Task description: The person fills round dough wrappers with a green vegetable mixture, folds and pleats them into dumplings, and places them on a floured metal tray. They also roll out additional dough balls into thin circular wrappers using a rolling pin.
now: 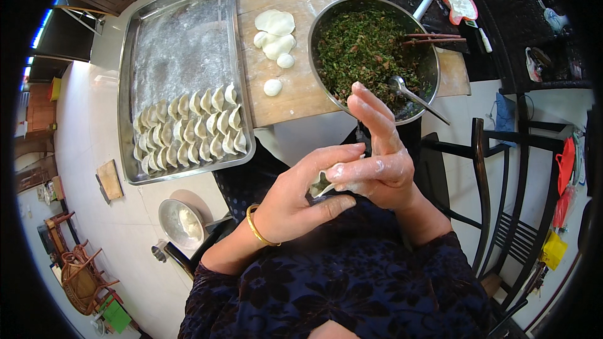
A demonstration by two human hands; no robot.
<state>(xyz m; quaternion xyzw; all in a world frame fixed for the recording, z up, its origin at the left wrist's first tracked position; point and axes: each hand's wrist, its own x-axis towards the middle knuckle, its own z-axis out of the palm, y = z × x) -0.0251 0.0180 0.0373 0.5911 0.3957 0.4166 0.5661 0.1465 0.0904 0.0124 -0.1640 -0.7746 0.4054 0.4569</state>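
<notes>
Between my two hands is a partly folded dumpling [322, 186], with green filling showing at its open side. My left hand [301, 193] cups it from the left, and my floury right hand [381, 165] presses its edge with thumb and finger while other fingers point up. Ahead on the right, a steel bowl [312, 63] holds chopped green filling [367, 52], a metal spoon [419, 99] and wooden chopsticks [435, 38]. Round dough wrappers [275, 22] and small dough pieces [272, 87] lie on the floured wooden board [301, 89]. Rows of folded dumplings [188, 127] fill the near part of a metal tray [242, 70].
A rolling pin [425, 4] and a red-rimmed container of flour [457, 1] lie beyond the bowl on black plastic. Right of me stands a dark chair [478, 169]. Lower left are a metal basin [181, 221] and a small metal cup [159, 252].
</notes>
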